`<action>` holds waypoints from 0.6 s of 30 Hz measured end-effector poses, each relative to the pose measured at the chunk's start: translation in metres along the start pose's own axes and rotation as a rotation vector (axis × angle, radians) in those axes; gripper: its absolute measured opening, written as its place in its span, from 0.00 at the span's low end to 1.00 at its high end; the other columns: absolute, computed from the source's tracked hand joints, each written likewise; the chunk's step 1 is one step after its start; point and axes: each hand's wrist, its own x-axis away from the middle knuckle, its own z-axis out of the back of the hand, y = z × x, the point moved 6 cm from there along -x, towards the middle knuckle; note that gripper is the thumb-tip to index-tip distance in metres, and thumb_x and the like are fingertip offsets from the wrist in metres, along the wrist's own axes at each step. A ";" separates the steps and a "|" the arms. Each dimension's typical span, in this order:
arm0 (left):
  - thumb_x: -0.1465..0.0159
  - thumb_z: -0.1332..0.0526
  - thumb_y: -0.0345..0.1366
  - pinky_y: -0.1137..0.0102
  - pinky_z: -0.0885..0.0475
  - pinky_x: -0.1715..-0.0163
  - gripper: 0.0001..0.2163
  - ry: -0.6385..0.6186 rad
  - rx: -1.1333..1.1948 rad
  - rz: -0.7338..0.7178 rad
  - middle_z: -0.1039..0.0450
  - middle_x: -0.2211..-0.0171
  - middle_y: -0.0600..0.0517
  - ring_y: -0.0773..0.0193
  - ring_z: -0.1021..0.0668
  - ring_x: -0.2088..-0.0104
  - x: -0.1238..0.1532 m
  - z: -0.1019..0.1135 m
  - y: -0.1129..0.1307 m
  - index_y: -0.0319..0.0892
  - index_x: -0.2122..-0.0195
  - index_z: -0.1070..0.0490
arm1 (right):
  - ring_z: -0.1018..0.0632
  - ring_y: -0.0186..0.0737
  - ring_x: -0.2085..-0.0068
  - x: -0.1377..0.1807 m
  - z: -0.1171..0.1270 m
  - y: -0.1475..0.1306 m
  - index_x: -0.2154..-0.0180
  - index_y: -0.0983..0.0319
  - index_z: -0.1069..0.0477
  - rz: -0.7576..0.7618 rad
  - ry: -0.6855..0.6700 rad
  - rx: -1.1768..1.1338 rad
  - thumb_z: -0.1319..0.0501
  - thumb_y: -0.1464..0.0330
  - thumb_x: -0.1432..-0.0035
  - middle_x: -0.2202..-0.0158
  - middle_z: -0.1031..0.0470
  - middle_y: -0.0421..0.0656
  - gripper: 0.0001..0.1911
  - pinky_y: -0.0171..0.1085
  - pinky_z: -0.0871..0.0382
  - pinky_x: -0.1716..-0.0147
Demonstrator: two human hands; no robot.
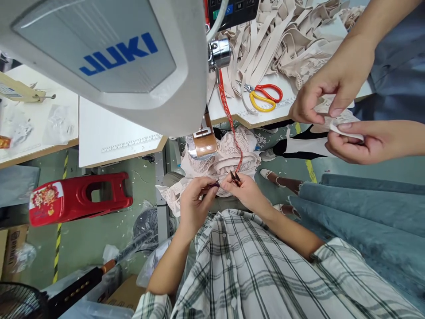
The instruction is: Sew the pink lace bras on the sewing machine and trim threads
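My left hand (195, 199) is closed in a pinch over the lap, with a small dark purple piece (214, 184) at its fingertips; its kind is too small to make out. Close beside it, my right hand (245, 191) is closed around thread snips (235, 178), whose dark blades point up and away from me. A red braided cord (229, 115) hangs from the machine down to the snips. Beneath both hands lies a beige lace garment (232, 146), bunched on my lap.
A JUKI sewing machine (133, 53) looms overhead. Scissors (265, 96) with red and yellow handles lie on the white table (219, 108), near heaped beige straps (265, 40). At right, a co-worker's hands (352, 119) hold beige fabric. A red stool (79, 197) lies at left.
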 end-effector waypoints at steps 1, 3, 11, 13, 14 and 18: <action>0.36 0.36 0.32 0.76 0.24 0.67 0.04 -0.002 -0.001 0.009 0.22 0.64 0.50 0.67 0.21 0.65 0.000 0.000 -0.001 0.43 0.61 0.23 | 0.43 0.32 0.75 0.000 0.000 0.001 0.74 0.60 0.33 0.000 0.003 0.002 0.36 0.44 0.50 0.79 0.43 0.34 0.26 0.35 0.49 0.74; 0.36 0.36 0.32 0.75 0.24 0.67 0.04 -0.010 0.002 0.019 0.22 0.64 0.50 0.66 0.21 0.65 0.000 -0.001 -0.003 0.43 0.61 0.23 | 0.43 0.32 0.75 0.000 0.001 0.003 0.74 0.60 0.33 0.004 0.006 -0.002 0.36 0.45 0.49 0.79 0.43 0.34 0.25 0.35 0.48 0.74; 0.36 0.37 0.31 0.74 0.25 0.65 0.03 -0.059 0.029 0.001 0.24 0.64 0.50 0.66 0.22 0.64 0.000 -0.002 0.000 0.43 0.62 0.24 | 0.41 0.31 0.76 -0.005 0.000 0.010 0.71 0.61 0.29 -0.004 0.016 -0.118 0.34 0.51 0.48 0.78 0.40 0.35 0.19 0.35 0.48 0.74; 0.37 0.36 0.32 0.74 0.25 0.64 0.03 -0.072 0.068 0.033 0.24 0.65 0.50 0.66 0.22 0.64 0.000 -0.004 -0.003 0.43 0.63 0.24 | 0.41 0.30 0.77 -0.007 -0.002 0.009 0.69 0.61 0.26 -0.022 0.010 -0.177 0.32 0.52 0.50 0.77 0.39 0.35 0.19 0.35 0.50 0.76; 0.37 0.36 0.32 0.73 0.25 0.64 0.03 -0.079 0.103 0.065 0.24 0.65 0.51 0.66 0.22 0.65 0.000 -0.005 -0.006 0.43 0.63 0.24 | 0.42 0.29 0.77 -0.008 -0.003 0.009 0.69 0.61 0.26 -0.041 0.008 -0.211 0.31 0.52 0.52 0.78 0.39 0.34 0.19 0.35 0.51 0.77; 0.44 0.29 0.38 0.72 0.24 0.65 0.10 -0.098 0.380 0.309 0.24 0.66 0.52 0.66 0.22 0.67 -0.002 -0.011 -0.025 0.42 0.65 0.26 | 0.46 0.27 0.80 -0.010 -0.003 0.013 0.71 0.61 0.29 -0.132 0.025 -0.362 0.29 0.52 0.55 0.80 0.44 0.31 0.21 0.34 0.54 0.80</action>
